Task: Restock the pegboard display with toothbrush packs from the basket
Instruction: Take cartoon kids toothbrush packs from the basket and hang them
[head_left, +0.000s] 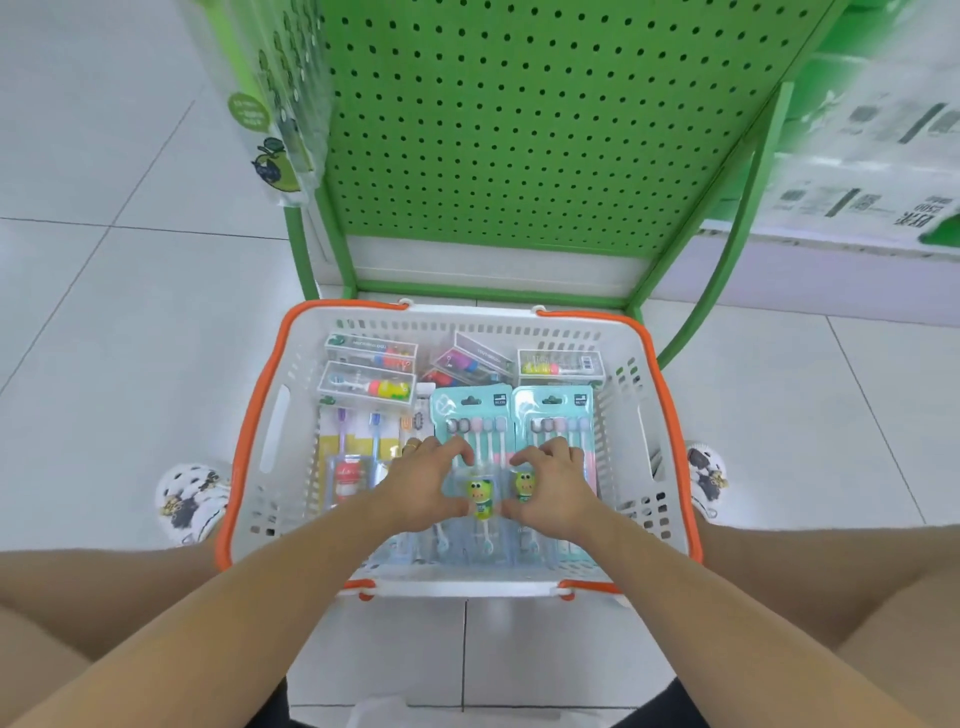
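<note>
While I crouch over the basket (270, 395) at the centre of the frame, both my hands are down inside it on the teal toothbrush packs. My left hand (423, 480) rests on the left teal pack (470, 415), fingers curled and spread with the thumb swung in toward the little green frog figure (480, 499); my right hand (553, 486) mirrors it on the right teal pack (553, 410). Whether either hand has truly pinched a pack or only presses on it, I cannot tell from here.

The two packs lie flat, side by side and touching, in the lower middle of the basket, their hang holes pointing to the top of the frame, toward the green pegboard (519, 130). Clear boxed brushes (366, 387) sit above them, and a yellow-backed pack (353, 452) lies to the left.

I judge these blister cards light and fairly stiff, but the clear plastic fronts will be slick and may crackle or dent under a hard squeeze. The best hold, I think, is by the card edges, thumb under and fingers over, leaving the hang hole free. The lower stretch of pegboard in view shows no hooks, so the pegs must be higher up.
</note>
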